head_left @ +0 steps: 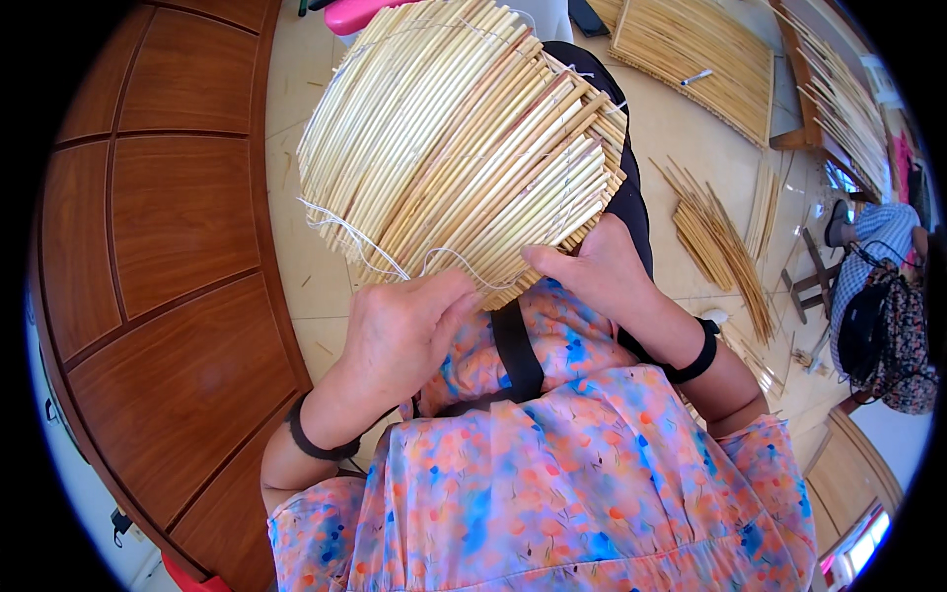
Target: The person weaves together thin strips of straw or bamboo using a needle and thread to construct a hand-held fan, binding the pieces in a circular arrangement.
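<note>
A flat panel of pale yellow straw stalks stitched side by side with white thread (464,138) is held up over the lap, close in front of the body, its near edge at the hands and its far edge reaching toward the top of the view. The stalks lie in several overlapping layers, fanned at slightly different angles. Loose loops of thin white string (360,242) hang from the near left edge of the panel.

The near edge is gripped by both hands, which are kept apart from each other. The left hand (400,331) is curled at the lower left corner, its fingers closed against the stalk ends where the string trails. The right hand (592,266) is pressed on the lower right part of the edge, thumb on top; what its fingers do beneath cannot be told. A black band is worn on each wrist.

A floral pink, orange and blue garment (582,474) with a black strap (518,350) fills the lower view. To the left a brown wooden panelled door (168,257) is seen. On the beige tiled floor (681,128) a bundle of loose straw stalks (720,247) and another finished straw mat (695,59) are laid.
</note>
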Demonstrator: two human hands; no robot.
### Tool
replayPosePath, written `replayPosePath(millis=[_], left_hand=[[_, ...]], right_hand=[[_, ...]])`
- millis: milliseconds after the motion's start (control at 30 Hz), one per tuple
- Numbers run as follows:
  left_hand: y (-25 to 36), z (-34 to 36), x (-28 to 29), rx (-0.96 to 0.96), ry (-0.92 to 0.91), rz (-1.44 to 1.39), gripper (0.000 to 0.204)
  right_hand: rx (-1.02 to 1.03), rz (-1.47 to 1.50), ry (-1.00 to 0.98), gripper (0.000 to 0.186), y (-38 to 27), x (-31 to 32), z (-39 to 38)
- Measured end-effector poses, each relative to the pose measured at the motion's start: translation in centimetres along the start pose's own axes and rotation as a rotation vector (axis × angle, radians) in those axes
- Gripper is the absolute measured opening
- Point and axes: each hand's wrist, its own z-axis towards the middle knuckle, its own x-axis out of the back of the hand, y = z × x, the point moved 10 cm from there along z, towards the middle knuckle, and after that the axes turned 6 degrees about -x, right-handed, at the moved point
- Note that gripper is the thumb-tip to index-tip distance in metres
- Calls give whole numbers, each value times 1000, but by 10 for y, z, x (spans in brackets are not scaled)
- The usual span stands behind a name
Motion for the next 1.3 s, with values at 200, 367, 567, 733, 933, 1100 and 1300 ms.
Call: replayPosePath(millis=[200, 367, 567, 733, 933, 1100, 1300], left_hand=[[-1, -3, 0, 9, 47, -77, 12], [2, -3, -9, -28, -71, 38, 20], [5, -1, -9, -38, -75, 94, 20], [6, -1, -8, -33, -83, 104, 20], [6, 1, -9, -37, -96, 113, 20], [11, 2, -7, -62, -92, 115, 20], [10, 1, -7, -57, -94, 108, 20]], right_hand=[[-73, -38, -55, 28, 2, -3, 1], [-58, -62, -44, 29, 1, -2, 1], [-56, -80, -38, 30, 2, -2, 1], [-60, -104, -30, 30, -1, -2, 1], [-69, -100, -31, 30, -1, -2, 1], [-68, -102, -30, 29, -2, -2, 2], [-39, -87, -4, 29, -1, -1, 2]])
